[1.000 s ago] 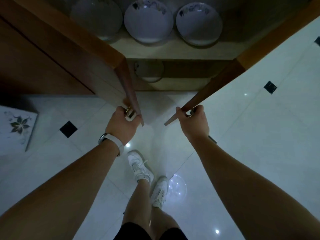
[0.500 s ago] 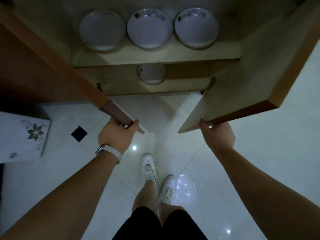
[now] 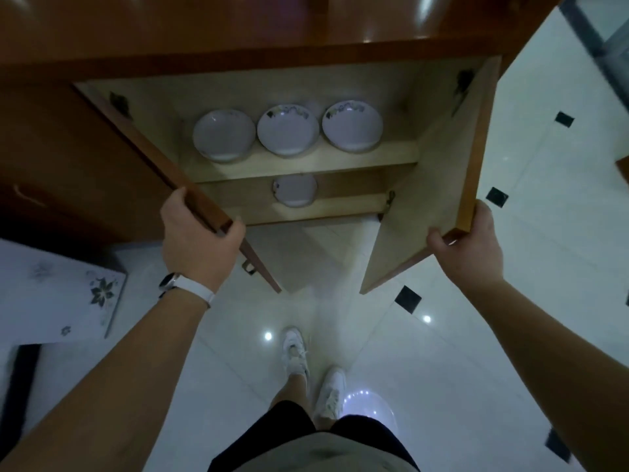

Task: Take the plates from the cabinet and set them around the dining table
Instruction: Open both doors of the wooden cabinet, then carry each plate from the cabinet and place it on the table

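The cabinet [image 3: 340, 80] is seen opened, its left door [image 3: 177, 178] and right door [image 3: 425, 199] swung out. 3 plates [image 3: 288, 129] are set in a row on the upper shelf [image 3: 306, 166], behind its front edge; 1 smaller plate [image 3: 294, 195] lies mid-shelf below. They are judged stiff, glazed (so slippery) and breakable, best taken by the rim. Each door's free edge is gripped, by the left hand [image 3: 199, 247] and the right hand [image 3: 469, 248], fingers curled round the wood.

Both cabinet doors open: left hand [image 3: 199, 245] grips left door [image 3: 143, 158] edge, right hand [image 3: 471, 248] grips right door [image 3: 432, 199] corner. Three plates [image 3: 288, 130] on upper shelf [image 3: 306, 163], one plate [image 3: 294, 194] below.
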{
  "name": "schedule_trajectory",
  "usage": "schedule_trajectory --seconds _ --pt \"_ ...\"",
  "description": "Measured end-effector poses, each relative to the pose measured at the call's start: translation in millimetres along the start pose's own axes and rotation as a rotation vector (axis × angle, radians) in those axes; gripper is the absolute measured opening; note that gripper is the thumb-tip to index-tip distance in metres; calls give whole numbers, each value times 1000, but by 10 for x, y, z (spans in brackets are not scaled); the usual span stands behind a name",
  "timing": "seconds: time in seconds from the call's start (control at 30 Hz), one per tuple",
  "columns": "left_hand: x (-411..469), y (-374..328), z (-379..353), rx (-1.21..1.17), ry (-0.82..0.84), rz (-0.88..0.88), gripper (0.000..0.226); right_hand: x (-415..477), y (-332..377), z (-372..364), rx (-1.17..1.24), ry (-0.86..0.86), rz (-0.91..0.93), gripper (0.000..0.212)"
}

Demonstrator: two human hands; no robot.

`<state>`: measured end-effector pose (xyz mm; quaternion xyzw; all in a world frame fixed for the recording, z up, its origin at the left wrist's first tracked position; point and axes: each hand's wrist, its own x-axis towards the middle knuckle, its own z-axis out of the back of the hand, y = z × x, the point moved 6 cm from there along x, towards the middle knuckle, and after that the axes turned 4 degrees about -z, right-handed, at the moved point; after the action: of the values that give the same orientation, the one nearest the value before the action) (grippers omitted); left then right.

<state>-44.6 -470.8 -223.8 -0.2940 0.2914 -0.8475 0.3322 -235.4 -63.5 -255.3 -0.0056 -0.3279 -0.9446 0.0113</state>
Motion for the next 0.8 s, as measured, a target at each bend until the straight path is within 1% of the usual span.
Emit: schedule_trajectory --seconds 0.1,0.17,0.23,0.3,0.37,0.43,0.5,0.63,0.8 --pt "76 -202 217 56 36 -142 76 -10 7 232 -112 -23 81 73" --pt "91 -310 300 189 81 -276 65 -44 -66 342 -141 -40 83 78" --pt "82 -374 347 304 152 -378 55 -74 -134 470 -155 -101 105 77" --pt "89 -376 387 390 236 -411 50 -85 -162 597 -170 -165 187 65" --pt "73 -357 418 491 293 -445 47 -102 -165 705 -249 -222 321 53" --pt "36 -345 416 569 334 -494 48 -113 -159 782 -335 -229 414 51" --pt "-36 -338 394 593 380 -513 45 -133 -141 844 -404 -197 473 50" --pt "-149 -334 395 599 458 -434 45 -114 -121 875 -488 -104 503 55" --pt "-288 -686 378 523 426 -528 45 -59 -100 838 -531 -32 490 55"
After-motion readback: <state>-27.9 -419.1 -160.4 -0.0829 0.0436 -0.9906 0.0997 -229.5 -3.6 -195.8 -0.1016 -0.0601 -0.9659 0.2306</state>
